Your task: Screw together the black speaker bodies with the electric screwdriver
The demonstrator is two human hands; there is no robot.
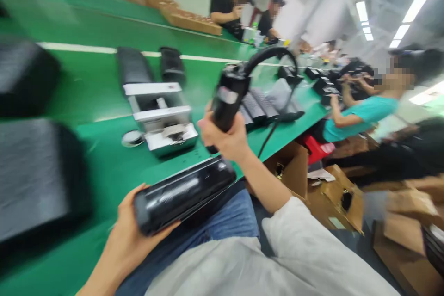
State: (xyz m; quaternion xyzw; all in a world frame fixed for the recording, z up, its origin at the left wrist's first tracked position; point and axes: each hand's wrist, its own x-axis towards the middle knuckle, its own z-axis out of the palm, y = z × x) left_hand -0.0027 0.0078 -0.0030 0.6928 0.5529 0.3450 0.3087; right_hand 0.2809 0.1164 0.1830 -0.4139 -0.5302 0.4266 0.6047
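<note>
Clasped the left end of a glossy black casing in the left hand, with the digits spread along its two long edges. Supported it slantwise above the lap, just beside the edge of the green table. Wrapped the right hand around a black hand tool above the casing's other end, with the fingers folded about its barrel. Could not tell contact from a small gap between tool and casing. Had a large blurred black box at the left. Saw farther in a white-edged fixture, with a pale ring just beside it, and grey-and-black cases behind the tool's looped cable. Noted cardboard boxes at the right, then a person in a teal top, and farthest two people in dark clothing.
</note>
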